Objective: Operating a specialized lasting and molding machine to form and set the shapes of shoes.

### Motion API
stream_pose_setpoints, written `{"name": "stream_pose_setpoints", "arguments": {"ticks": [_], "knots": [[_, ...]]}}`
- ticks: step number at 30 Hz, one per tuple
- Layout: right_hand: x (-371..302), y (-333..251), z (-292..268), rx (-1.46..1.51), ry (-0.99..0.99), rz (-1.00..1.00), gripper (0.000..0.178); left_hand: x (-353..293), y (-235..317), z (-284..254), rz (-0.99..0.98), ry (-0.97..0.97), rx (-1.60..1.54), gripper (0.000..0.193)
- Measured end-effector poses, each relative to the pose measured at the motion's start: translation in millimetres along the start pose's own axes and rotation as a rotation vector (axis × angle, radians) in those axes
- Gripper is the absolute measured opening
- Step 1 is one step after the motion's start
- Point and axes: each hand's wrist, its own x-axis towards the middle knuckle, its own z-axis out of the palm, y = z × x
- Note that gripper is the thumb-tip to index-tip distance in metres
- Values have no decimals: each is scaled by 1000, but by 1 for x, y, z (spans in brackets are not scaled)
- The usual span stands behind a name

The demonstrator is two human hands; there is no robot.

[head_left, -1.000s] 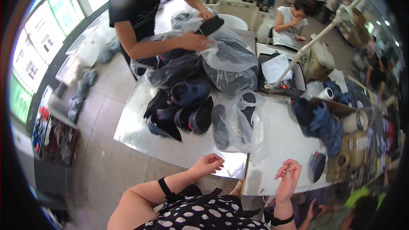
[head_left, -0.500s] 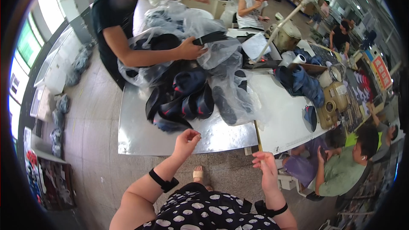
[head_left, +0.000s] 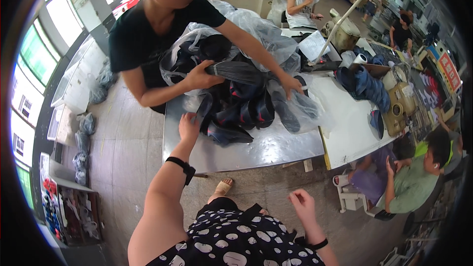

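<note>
My left hand [head_left: 188,127] reaches to the near left edge of a pile of dark navy shoe uppers [head_left: 229,135] with red accents. Its fingers are apart at the outermost piece; whether they touch it is hard to see. My right hand [head_left: 303,204] hangs in the air in front of the table, fingers loosely bent and apart, with nothing in it. Across the pile, a co-worker in a black shirt holds a bundle of dark grey strips [head_left: 241,71] in one hand. The co-worker's other hand [head_left: 291,84] rests at a clear plastic bag [head_left: 308,111] with dark flat pieces in it.
The shiny metal table [head_left: 236,155] meets a white tabletop [head_left: 345,143] on the right. More navy uppers [head_left: 369,91] and tan machine parts [head_left: 396,111] stand there. A seated person in green [head_left: 414,192] is close by on the right. Plastic bags [head_left: 84,124] line the left floor.
My left hand has moved left and forward to the pile; my right hand has dropped lower. The co-worker has leaned in and brought the other hand to the plastic bag. My view has shifted.
</note>
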Motion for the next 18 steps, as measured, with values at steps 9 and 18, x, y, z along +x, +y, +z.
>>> {"name": "stream_pose_setpoints", "arguments": {"ticks": [9, 18], "knots": [[181, -70, 212, -505, -118, -482, 42, 98, -58, 88, -239, -472, -122, 78], [168, -6, 262, -961, -119, -295, 26, 103, -105, 72, -294, -835, -256, 51]]}}
